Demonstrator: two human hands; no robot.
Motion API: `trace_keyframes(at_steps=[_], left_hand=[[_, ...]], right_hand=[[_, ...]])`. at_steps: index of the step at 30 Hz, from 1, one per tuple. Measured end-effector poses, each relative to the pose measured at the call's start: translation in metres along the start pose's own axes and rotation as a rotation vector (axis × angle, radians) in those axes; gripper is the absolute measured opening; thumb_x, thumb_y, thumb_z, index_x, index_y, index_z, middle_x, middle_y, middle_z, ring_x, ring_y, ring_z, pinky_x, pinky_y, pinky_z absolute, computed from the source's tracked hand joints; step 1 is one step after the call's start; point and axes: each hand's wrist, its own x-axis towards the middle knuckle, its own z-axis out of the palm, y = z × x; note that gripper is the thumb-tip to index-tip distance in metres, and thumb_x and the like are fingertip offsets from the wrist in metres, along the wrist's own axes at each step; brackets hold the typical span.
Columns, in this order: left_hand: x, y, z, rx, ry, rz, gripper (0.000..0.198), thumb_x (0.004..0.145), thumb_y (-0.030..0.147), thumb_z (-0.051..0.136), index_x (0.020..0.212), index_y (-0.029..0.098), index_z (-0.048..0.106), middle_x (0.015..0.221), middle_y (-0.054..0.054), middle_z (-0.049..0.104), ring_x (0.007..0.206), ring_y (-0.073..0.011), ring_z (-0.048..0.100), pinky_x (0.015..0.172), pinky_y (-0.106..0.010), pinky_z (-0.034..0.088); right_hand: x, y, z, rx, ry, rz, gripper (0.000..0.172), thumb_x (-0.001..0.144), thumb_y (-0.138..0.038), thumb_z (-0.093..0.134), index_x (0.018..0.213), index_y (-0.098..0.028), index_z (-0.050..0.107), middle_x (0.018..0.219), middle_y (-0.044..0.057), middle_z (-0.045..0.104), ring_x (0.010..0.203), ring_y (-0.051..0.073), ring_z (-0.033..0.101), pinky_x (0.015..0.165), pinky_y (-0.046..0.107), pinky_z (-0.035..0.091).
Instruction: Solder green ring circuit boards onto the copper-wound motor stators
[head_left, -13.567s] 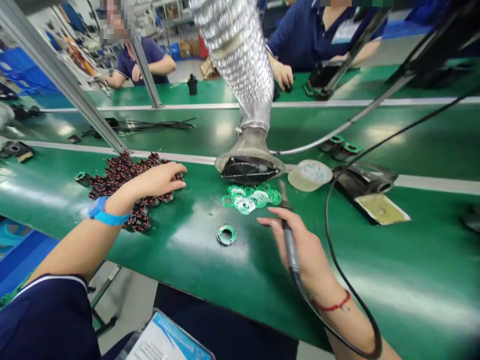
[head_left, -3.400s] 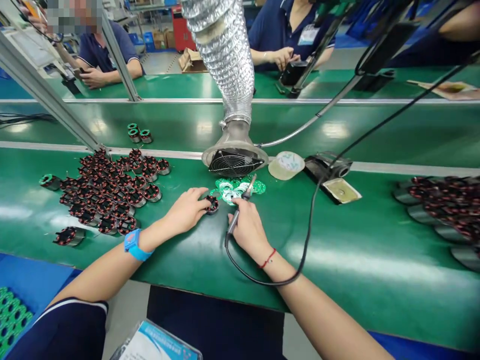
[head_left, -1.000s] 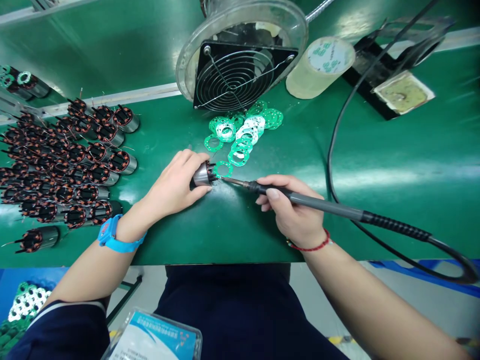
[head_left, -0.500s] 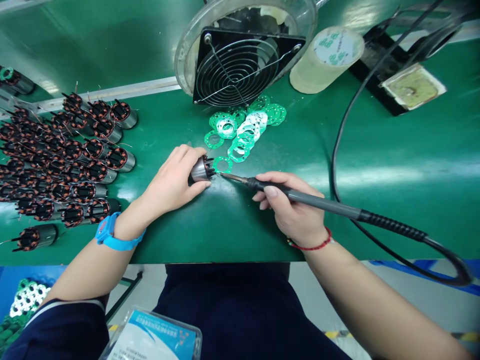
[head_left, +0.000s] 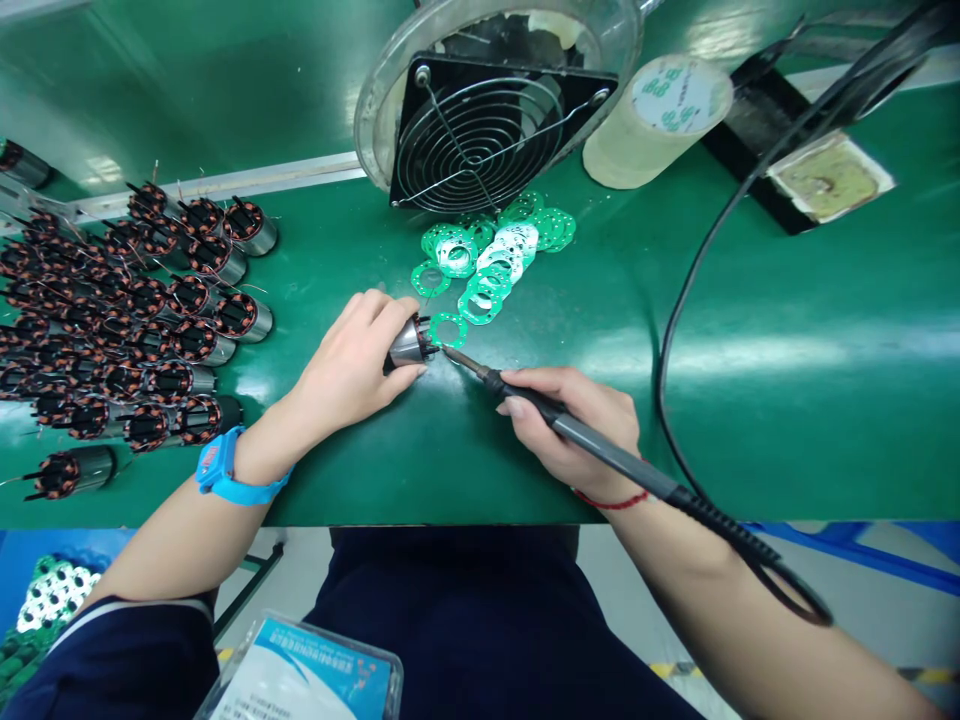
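My left hand is closed round a small motor stator lying on its side on the green bench, with a green ring board at its end. My right hand grips a soldering iron like a pen. Its tip touches the stator's end beside the ring board. A black cable runs from the iron's handle up to the right.
Several wound stators crowd the left of the bench. A pile of green ring boards lies below a fume fan. A tape roll and the iron stand with its sponge sit at the back right. A blue tray of boards is lower left.
My right hand has drawn back toward me and tilted the iron more steeply, its tip staying at the stator. My left hand holds the stator in nearly the same spot.
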Motion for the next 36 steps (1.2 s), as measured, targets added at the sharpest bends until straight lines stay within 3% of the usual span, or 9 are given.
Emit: trace_keyframes(at_steps=[5,12,17,24,36], left_hand=[[0.0001,0.0002,0.0000,0.003,0.004,-0.006,0.044,0.082,0.026,0.068,0.120,0.016,0.049,0.110,-0.010,0.055,0.104,-0.0267,0.052,0.092,-0.044,0.047],[-0.0001,0.0002,0.0016,0.004,0.006,-0.017,0.043,0.082,0.027,0.067,0.120,0.016,0.048,0.110,-0.010,0.055,0.105,-0.0277,0.051,0.092,-0.045,0.047],[-0.0002,0.0012,0.0023,0.011,0.017,-0.024,0.042,0.082,0.027,0.067,0.119,0.017,0.049,0.109,-0.009,0.055,0.104,-0.0268,0.052,0.091,-0.043,0.047],[-0.0005,0.0023,0.0014,-0.012,0.017,-0.046,0.044,0.082,0.028,0.068,0.119,0.018,0.048,0.110,-0.009,0.055,0.104,-0.0274,0.053,0.092,-0.045,0.047],[-0.0005,0.0013,0.0022,0.004,-0.006,-0.023,0.042,0.084,0.028,0.066,0.119,0.016,0.048,0.110,-0.010,0.054,0.105,-0.0280,0.051,0.092,-0.044,0.046]], right_hand=[[-0.0029,0.0016,-0.0009,0.115,0.036,0.180,0.016,0.088,-0.030,0.059,0.100,-0.022,0.065,0.076,0.001,0.076,0.054,0.013,0.069,0.052,0.026,0.055],[-0.0003,0.0008,-0.0004,0.093,0.021,0.104,0.013,0.087,-0.026,0.060,0.098,-0.022,0.066,0.079,0.002,0.076,0.056,0.013,0.069,0.051,0.024,0.054],[-0.0015,0.0025,-0.0007,0.036,-0.009,-0.012,0.015,0.086,-0.025,0.060,0.100,-0.023,0.065,0.080,0.001,0.077,0.064,0.015,0.072,0.060,0.026,0.058],[-0.0065,0.0055,0.0000,0.096,0.026,0.140,0.018,0.088,-0.031,0.060,0.103,-0.024,0.065,0.088,0.003,0.076,0.064,0.016,0.072,0.059,0.029,0.059],[-0.0060,0.0046,0.0002,0.100,0.023,0.082,0.018,0.087,-0.027,0.061,0.104,-0.025,0.065,0.088,0.003,0.076,0.066,0.016,0.072,0.061,0.029,0.058]])
